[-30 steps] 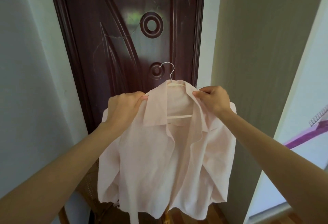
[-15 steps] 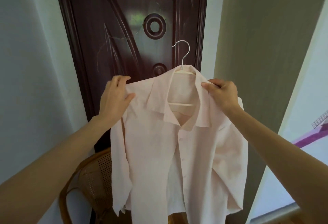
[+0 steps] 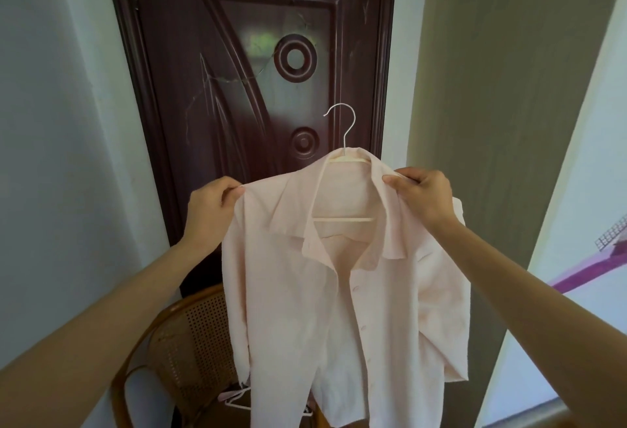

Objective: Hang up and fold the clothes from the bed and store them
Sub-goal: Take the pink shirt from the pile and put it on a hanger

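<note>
A pale pink button-up shirt (image 3: pixel 305 292) hangs on a cream hanger (image 3: pixel 344 219) whose white wire hook (image 3: pixel 344 122) sticks up free in front of the door. My left hand (image 3: pixel 210 210) pinches the shirt's left shoulder. My right hand (image 3: pixel 424 197) grips the right shoulder by the collar. The shirt front hangs unbuttoned, with its collar spread and both sleeves drooping. I hold it in the air at chest height.
A dark brown carved door (image 3: pixel 258 88) stands straight ahead between pale walls. Below the shirt is a cane-backed wooden chair (image 3: pixel 190 346) with spare white hangers (image 3: pixel 234 400) on its seat. A bed edge with a pink stripe (image 3: pixel 590 268) shows at right.
The shirt went from bunched and low to spread out and raised on the hanger. My left hand slid from the collar out to the shoulder.
</note>
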Tool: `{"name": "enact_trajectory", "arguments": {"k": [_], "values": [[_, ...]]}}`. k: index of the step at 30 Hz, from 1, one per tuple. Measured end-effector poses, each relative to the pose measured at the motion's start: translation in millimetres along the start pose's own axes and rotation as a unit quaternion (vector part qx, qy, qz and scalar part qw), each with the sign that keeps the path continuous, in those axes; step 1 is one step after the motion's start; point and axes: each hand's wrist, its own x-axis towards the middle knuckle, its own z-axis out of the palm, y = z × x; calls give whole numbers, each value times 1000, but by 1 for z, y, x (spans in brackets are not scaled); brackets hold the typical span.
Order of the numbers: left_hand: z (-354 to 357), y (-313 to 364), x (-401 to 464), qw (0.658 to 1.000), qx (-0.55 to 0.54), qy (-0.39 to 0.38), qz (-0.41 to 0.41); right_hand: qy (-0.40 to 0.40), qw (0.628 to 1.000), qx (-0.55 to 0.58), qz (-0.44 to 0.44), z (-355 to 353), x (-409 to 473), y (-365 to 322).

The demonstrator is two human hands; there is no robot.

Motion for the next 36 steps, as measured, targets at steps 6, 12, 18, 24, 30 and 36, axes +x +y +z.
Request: {"name": "enact_trajectory", "arguments": {"k": [6, 12, 18, 24, 30, 36], "values": [[-13, -13, -8, 979, -106, -135, -110, 12, 1000, 5, 10, -2, 1, 7], [-25, -35, -16, 980, -81, -106, -148, 13, 1000, 4, 10, -4, 1, 12], [-35, -35, -19, 977, -73, -112, -165, 9, 999, 34, 21, -3, -4, 14], [-31, -21, -11, 991, -28, -93, -91, -14, 998, 60, 6, 6, -5, 3], [-12, 23, 0, 981, 82, -156, 77, -33, 996, 74, -24, 19, -9, -10], [-2, 34, 1, 997, 48, -41, 49, -58, 995, 71, -33, 17, -12, -17]]}}
